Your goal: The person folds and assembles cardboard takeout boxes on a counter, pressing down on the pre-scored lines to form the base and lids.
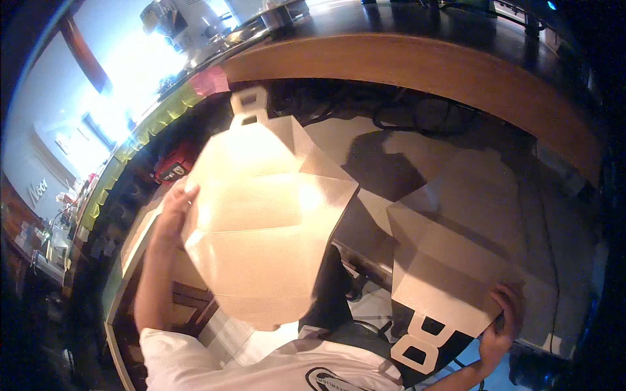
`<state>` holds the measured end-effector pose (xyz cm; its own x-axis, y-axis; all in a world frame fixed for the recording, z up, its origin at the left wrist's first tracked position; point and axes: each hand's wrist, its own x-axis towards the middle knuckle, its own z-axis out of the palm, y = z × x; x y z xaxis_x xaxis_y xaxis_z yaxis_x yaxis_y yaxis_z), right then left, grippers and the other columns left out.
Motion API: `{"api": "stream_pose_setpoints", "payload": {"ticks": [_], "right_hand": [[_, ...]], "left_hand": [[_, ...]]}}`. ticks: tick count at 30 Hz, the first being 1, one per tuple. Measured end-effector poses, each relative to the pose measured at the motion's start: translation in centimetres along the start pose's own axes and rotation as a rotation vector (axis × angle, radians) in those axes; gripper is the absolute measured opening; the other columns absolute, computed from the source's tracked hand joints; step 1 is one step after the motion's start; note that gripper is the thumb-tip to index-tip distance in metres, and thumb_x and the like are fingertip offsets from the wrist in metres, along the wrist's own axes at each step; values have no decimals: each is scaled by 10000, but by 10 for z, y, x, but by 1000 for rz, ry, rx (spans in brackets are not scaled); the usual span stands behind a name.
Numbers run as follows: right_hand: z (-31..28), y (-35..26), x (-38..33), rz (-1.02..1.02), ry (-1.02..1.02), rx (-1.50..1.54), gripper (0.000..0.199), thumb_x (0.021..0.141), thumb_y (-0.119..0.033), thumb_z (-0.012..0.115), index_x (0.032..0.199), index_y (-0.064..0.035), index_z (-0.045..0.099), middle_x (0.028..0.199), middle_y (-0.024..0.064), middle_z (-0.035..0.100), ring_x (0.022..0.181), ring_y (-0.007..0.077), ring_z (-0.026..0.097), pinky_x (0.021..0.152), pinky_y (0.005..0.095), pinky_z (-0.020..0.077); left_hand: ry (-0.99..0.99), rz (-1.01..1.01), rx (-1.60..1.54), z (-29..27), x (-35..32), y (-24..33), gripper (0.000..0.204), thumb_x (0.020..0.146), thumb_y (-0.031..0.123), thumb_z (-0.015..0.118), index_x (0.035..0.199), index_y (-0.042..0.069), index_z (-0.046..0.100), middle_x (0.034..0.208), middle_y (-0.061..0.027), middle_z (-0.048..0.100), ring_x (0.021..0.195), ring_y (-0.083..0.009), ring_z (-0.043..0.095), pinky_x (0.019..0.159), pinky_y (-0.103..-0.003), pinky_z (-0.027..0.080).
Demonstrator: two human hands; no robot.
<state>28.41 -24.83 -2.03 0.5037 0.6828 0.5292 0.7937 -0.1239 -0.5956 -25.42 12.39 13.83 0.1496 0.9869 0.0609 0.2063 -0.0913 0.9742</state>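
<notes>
Single view only: head-worn fisheye camera, looking down and forward from above hands. Close range: raised cardboard box [261,215] fills centre. Curved wooden counter edge [417,65] bends along top rim. Forearms enter from lower edge.

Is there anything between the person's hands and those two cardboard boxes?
Nothing visible. The left hand already grips the edge of the raised folded box, and the right hand holds the corner of the second box lying on the counter.

Your left hand [173,212] grips a plain cream box [261,215]; a matching cream box [450,260] right of it. Your sleeve [189,362] below it is white. Behind it, a brown wood counter edge [417,65], red tool [173,166] left.
</notes>
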Motion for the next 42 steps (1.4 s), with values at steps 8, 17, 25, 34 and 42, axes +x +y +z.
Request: {"api": "stream_pose_setpoints", "payload": {"ticks": [8,17,25,34,42], "right_hand": [[-5,12,0,-40,-34,-91,403,839,96,531,1162,-44,726,1291,137,699,1293,356,616,1171,465,421],[-1,12,6,-25,-63,34,437,834,116,450,1156,-31,706,1289,145,684,1292,345,610,1177,464,417],[2,21,-3,20,-5,-39,321,821,-141,741,1131,-58,724,1243,147,719,1224,384,640,1136,527,444],[-3,20,1,-5,-32,-93,329,801,-55,713,1129,-38,735,1242,134,703,1239,332,626,1108,442,469],[16,5,12,-13,47,-33,315,773,-80,750,1086,-47,737,1197,118,719,1206,326,645,1098,448,479]], "left_hand": [[196,-381,-597,32,39,-157,447,1122,301,546,1460,11,584,1361,-164,713,1183,-280,718,1030,-418,587],[99,-287,-491,12,78,-187,458,1097,323,585,1425,4,586,1337,-121,730,1155,-240,724,994,-388,590],[415,190,89,33,54,-137,773,1056,287,651,1681,69,252,1570,-216,486,1424,-331,516,1189,-448,418],[13,852,1069,155,141,-22,702,1023,401,677,1557,-1,462,1482,-279,575,1427,-446,490,1242,-499,355],[125,357,1096,109,311,-125,880,906,710,691,1429,12,575,1399,-311,639,1314,-458,616,1113,-517,496]]}}
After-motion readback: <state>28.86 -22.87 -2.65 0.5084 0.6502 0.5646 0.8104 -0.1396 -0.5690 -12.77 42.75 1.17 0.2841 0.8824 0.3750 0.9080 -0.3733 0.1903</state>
